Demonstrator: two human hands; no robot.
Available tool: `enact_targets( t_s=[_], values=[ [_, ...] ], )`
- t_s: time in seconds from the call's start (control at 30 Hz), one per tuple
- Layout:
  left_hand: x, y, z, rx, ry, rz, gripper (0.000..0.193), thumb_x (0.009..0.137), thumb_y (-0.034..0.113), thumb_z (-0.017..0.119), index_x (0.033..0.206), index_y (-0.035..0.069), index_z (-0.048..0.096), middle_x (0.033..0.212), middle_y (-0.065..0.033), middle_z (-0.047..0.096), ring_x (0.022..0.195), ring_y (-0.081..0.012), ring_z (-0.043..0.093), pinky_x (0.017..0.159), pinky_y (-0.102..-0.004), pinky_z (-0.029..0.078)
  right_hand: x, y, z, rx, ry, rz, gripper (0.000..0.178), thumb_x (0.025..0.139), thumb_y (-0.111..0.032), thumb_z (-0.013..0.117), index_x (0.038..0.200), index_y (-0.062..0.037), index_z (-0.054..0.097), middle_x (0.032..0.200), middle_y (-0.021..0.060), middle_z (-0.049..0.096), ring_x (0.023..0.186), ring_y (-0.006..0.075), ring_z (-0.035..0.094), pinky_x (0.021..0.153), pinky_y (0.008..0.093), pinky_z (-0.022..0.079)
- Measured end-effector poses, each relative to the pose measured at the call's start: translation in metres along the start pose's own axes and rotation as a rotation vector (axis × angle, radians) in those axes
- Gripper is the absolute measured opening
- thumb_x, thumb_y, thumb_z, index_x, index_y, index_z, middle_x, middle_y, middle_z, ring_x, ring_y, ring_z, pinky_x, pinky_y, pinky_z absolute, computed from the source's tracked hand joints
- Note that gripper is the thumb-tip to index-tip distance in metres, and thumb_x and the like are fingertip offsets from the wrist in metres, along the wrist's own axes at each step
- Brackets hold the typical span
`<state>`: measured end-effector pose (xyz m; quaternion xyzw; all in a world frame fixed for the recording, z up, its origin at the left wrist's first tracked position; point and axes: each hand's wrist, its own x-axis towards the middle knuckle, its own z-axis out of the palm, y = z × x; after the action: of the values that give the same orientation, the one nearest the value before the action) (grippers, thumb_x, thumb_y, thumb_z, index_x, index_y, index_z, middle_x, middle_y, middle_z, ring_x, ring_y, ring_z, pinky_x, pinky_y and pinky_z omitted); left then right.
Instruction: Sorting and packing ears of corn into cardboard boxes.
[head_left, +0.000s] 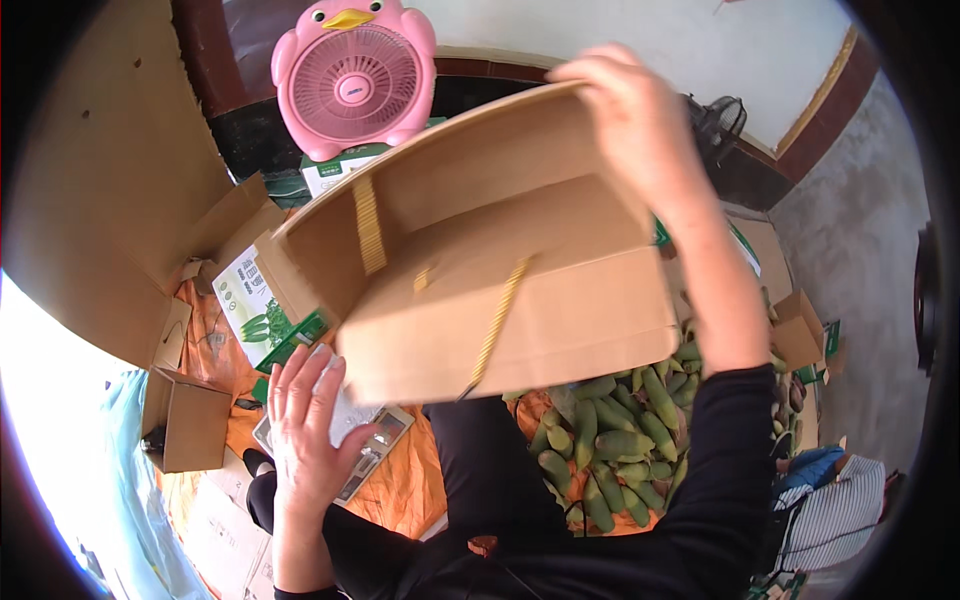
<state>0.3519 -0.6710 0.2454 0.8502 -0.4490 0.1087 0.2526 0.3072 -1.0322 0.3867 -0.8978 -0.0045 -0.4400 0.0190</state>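
A cardboard box (560,300) with yellow rope handles is tilted in front of me, its bare inside facing me. My right hand (635,125) grips its upper right rim, slightly blurred. Close to the box's lower left corner is my left hand (310,430), fingers stretched and thumb apart; whether its fingertips touch the corner I cannot tell. Beneath that hand lies a flat weighing scale (385,450), partly covered. Many long green radishes (625,445) are heaped on the floor right of my leg, some hidden by the box and my right arm.
A pink bird-shaped fan (355,85) stands on a box at the back. Left of me are a white-and-green printed carton (250,305) and an open brown carton (190,425). Orange sheeting (405,500) covers the floor. Striped cloth (835,510) shows at the lower right.
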Motion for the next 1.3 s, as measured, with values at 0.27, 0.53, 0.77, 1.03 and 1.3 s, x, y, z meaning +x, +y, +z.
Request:
enact_targets(
  t_s=[0.27,0.53,0.77,1.03,1.3],
  values=[
    [-0.033,-0.016,0.021,0.124,-0.182,-0.144,0.060,0.064,0.006,0.072,0.122,0.009,0.054,0.115,-0.0120,0.058,0.097,-0.0313,0.057,0.084,-0.0415,0.046,-0.023,-0.102,0.115,0.585,-0.003,-0.067,0.020,0.074,0.007,0.055,0.086,-0.0064,0.065,0.088,0.0098,0.062,0.083,0.0314,0.061,0.072,0.0393,0.050],
    [-0.095,-0.043,0.023,0.347,-0.167,-0.323,0.033,0.068,-0.005,0.056,0.098,0.007,0.067,0.096,-0.0088,0.067,0.085,-0.0273,0.061,0.078,-0.0387,0.048,-0.079,-0.109,0.189,0.914,-0.475,0.071,0.014,0.083,-0.017,0.064,0.092,-0.0071,0.068,0.093,0.0103,0.063,0.088,0.0298,0.062,0.076,0.0369,0.049],
    [-0.128,-0.059,0.021,0.356,-0.353,-0.506,0.028,0.069,-0.003,0.055,0.092,0.007,0.068,0.092,-0.0086,0.067,0.084,-0.0280,0.060,0.077,-0.0388,0.046,-0.147,0.087,0.240,-0.283,-0.499,0.150,0.018,0.078,-0.020,0.062,0.095,-0.0149,0.066,0.098,0.0048,0.061,0.096,0.0271,0.056,0.074,0.0403,0.049],
    [-0.144,-0.076,0.033,0.322,-0.433,-0.623,0.025,0.067,-0.003,0.056,0.084,0.008,0.070,0.087,-0.0088,0.068,0.080,-0.0286,0.059,0.075,-0.0387,0.045,-0.185,0.293,0.190,-1.050,-0.732,0.167,0.037,0.089,-0.016,0.045,0.126,-0.0194,0.050,0.134,-0.0009,0.047,0.131,0.0183,0.035,0.096,0.0517,0.033],
    [-0.159,-0.090,0.040,0.207,-0.463,-0.702,0.023,0.067,-0.002,0.058,0.084,0.007,0.071,0.086,-0.0083,0.068,0.083,-0.0277,0.060,0.077,-0.0377,0.045,-0.194,0.312,0.198,-1.043,-1.012,0.240,0.022,0.085,-0.013,0.050,0.090,-0.0158,0.071,0.105,-0.0032,0.064,0.109,0.0156,0.050,0.088,0.0420,0.038]
  ],
)
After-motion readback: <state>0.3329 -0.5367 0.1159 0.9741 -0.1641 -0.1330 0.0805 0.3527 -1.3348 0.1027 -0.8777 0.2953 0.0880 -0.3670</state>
